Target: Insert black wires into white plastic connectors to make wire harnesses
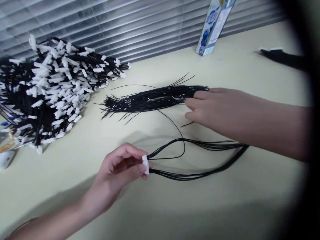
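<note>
My left hand is closed on a white plastic connector housing, pinched between thumb and fingers. Two groups of thin black wires run out of the housing's right side and meet at the right, below my right forearm. One single wire loops up from the housing toward the loose wires. My right hand lies at the right end of a bundle of loose black wires with small metal tips. Its fingers are curled together at the bundle; what is between them is hidden.
A large pile of black wire harnesses with white connectors lies at the left. At the back stands a blue and white carton before the window blinds. A black item is at the far right. A white rounded object sits at the left edge.
</note>
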Available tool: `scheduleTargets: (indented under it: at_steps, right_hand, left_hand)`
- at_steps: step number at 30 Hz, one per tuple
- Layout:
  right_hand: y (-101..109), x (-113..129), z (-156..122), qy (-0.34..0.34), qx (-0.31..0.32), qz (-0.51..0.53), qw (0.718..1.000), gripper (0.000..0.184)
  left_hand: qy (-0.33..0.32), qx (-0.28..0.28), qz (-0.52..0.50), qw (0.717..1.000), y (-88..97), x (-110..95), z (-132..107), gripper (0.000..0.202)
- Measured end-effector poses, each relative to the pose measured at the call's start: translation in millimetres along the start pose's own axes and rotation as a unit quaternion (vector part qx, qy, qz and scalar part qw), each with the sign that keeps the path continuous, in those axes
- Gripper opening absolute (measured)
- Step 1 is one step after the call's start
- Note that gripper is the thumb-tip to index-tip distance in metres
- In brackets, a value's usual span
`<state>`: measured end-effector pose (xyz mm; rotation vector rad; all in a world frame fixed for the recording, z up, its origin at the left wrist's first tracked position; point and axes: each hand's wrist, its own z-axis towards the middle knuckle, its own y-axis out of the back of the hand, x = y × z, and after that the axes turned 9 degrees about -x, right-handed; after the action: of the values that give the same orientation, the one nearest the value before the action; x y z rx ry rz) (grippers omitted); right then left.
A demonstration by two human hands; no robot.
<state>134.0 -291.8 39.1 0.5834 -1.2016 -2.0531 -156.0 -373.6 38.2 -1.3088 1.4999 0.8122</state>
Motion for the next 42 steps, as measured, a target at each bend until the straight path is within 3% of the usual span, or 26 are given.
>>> scheduleTargets:
  at_steps: [2, 3, 6, 9, 14, 18, 21, 30, 42]
  right_hand:
    - [2.6, -1.2, 9.3, 0.063, 0.046, -0.029, 0.997, 0.035]
    - [6.1, 0.3, 14.5, 0.060, 0.059, -0.037, 0.996, 0.035]
    - [21.1, 19.4, 29.0, -0.071, -0.021, 0.033, 0.997, 0.020]
    - [33.6, 57.5, 36.0, -0.141, -0.079, 0.207, 0.965, 0.007]
    - [31.1, 103.0, 29.6, -0.050, -0.122, 0.269, 0.954, 0.013]
    - [24.6, 100.4, 22.9, -0.046, -0.066, 0.241, 0.967, 0.011]
    - [22.9, 94.9, 20.0, -0.034, -0.058, 0.217, 0.974, 0.013]
    - [18.3, 97.0, 16.2, 0.001, -0.075, 0.154, 0.985, 0.015]
    - [14.4, 96.8, 16.1, -0.002, -0.093, 0.140, 0.986, 0.013]
  left_hand:
    - [0.001, 0.000, -0.003, 1.000, -0.5, -0.6, 0.0, 0.013]
    - [0.000, 0.000, -0.005, 1.000, -0.7, -0.7, 0.0, 0.012]
    - [0.001, 0.001, -0.014, 1.000, -0.7, -0.2, 0.1, 0.012]
    - [0.002, 0.004, -0.027, 1.000, -0.7, 0.4, 0.0, 0.012]
    - [0.010, 0.010, -0.087, 0.996, -1.8, -1.7, 0.6, 0.012]
    - [0.021, 0.011, -0.113, 0.993, -1.4, -2.3, 1.3, 0.013]
    - [0.023, 0.024, -0.132, 0.991, -0.4, -1.5, 1.8, 0.016]
    - [0.022, 0.033, -0.154, 0.987, -1.1, -1.9, 1.8, 0.016]
    - [0.018, 0.036, -0.147, 0.988, -0.6, -0.4, 1.4, 0.016]
